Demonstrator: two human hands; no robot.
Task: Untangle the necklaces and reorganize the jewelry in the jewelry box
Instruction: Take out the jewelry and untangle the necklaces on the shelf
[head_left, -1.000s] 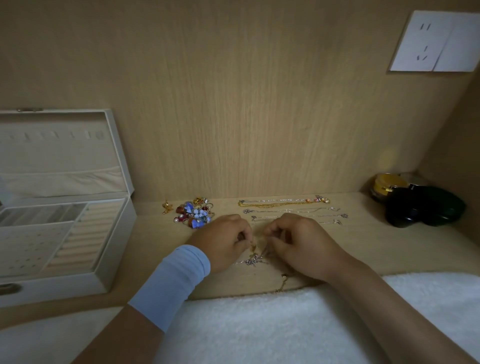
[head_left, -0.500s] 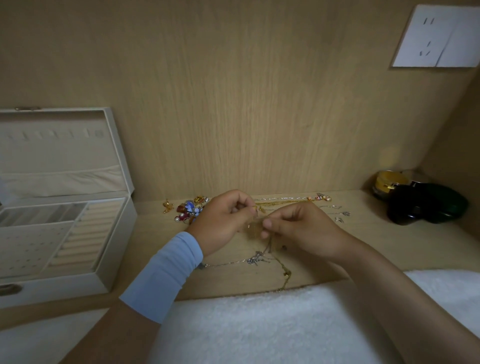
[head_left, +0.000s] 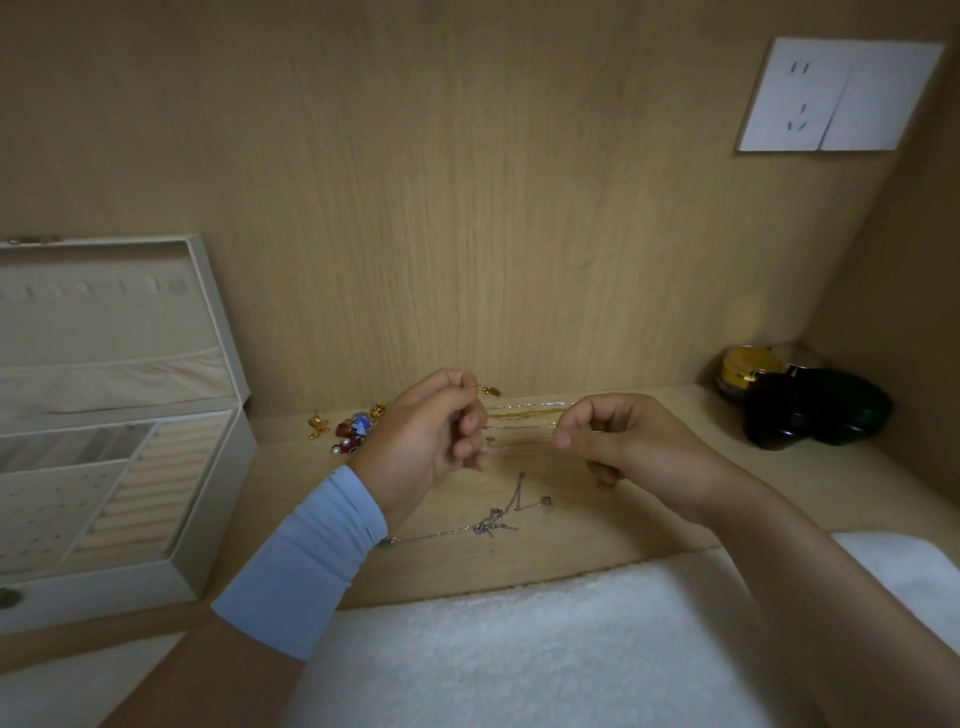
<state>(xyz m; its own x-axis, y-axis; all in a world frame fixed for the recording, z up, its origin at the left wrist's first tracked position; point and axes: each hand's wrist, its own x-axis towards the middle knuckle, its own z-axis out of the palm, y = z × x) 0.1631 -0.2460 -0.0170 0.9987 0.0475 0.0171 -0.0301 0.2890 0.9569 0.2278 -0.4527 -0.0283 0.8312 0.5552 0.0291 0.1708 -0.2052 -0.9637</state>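
While pinching the gold chain (head_left: 519, 415) taut between left hand (head_left: 434, 436) and right hand (head_left: 618, 441), keep clear of the silver necklace (head_left: 493, 522) below.

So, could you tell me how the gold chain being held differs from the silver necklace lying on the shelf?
The gold chain is lifted, pinched in the left hand, while the silver necklace lies untouched on the wooden shelf. The gold chain's visible end is short; the silver necklace sprawls out, bunched midway. Both are thin.

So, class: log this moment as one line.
left hand: pinches gold chain | right hand: pinching, chain unclear | silver necklace: on shelf | jewelry box: open
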